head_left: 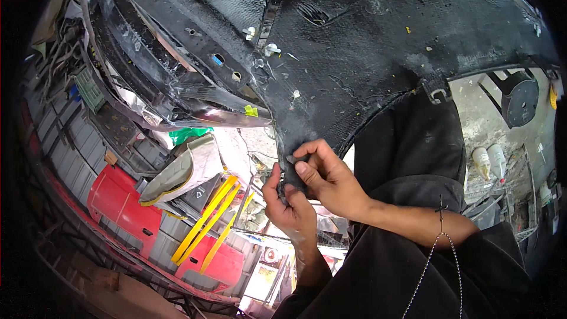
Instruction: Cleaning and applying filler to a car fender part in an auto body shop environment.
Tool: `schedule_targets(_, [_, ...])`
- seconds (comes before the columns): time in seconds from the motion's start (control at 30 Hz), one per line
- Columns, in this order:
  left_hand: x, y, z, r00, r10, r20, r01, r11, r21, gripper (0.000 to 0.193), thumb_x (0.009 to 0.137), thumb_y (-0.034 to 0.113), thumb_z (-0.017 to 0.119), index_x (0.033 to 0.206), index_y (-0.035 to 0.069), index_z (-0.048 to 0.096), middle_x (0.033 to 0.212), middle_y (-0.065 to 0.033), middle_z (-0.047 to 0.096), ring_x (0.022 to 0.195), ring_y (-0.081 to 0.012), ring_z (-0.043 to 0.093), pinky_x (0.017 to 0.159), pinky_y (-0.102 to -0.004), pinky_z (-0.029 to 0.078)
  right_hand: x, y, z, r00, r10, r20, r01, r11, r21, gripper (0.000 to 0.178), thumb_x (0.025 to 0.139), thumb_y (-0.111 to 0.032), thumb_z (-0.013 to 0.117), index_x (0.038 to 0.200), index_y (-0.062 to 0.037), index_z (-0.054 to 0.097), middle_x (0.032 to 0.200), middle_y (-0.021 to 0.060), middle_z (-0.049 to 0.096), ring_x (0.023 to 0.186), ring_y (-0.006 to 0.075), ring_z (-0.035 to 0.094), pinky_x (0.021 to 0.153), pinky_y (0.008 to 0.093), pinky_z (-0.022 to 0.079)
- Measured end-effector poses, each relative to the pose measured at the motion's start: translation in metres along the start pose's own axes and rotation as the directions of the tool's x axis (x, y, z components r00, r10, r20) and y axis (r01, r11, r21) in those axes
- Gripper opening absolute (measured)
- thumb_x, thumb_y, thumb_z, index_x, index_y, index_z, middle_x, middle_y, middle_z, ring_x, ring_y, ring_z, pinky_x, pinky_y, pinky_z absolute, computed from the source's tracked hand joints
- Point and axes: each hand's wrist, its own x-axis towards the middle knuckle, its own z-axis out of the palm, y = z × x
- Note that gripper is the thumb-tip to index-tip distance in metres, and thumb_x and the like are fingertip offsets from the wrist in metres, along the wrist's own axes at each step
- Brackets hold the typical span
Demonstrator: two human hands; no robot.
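Black textured panel [354, 53], seen over the upper middle and right of the view and tapering downward to a narrow end between our two hands. Our left hand [287, 208] comes up from below and pinches this narrow end: the thumb lies on its face, and the fingers stand at its left edge. Our right hand [331, 182] reaches in from the right, its thumb and bent index finger brought close together at the same end. A small grey edge shows at these fingertips; we cannot tell whether it is a separate piece or part of the panel, nor how firmly the fingers press. Near the panel's left side we note a white clip [271, 49], with others of the kind on and around its surface. Left of the panel lies a curved, dark glossy part [195, 112], bearing a yellow-green scrap [251, 110] at its end close to the panel. Below and left of the panel, well apart, are a red panel [125, 210] and several yellow strips [207, 221]. Under the panel's lower right edge we see a black-clothed leg [407, 142]; farther right stand a black round-ended object [521, 99] and two pale bottles [497, 160]. Below the panel, a beaded chain [434, 248] with a cross hangs before our right forearm.
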Motion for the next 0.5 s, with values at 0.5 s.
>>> schedule_targets(0.5, [0.014,0.000,-0.018,0.983,0.034,0.183,-0.035,0.999,0.001,0.045,0.090,0.009,0.065,0.132,-0.006,0.060,0.111,-0.0131,0.071,0.097,-0.0167,0.065,0.089,-0.0309,0.052,0.002,-0.001,-0.015,0.980,-0.111,0.162,0.172,0.886,-0.431,0.014,0.095,-0.022,0.065,0.097,-0.0085,0.061,0.074,0.0157,0.069,0.068,0.0310,0.069,0.064,0.0427,0.050])
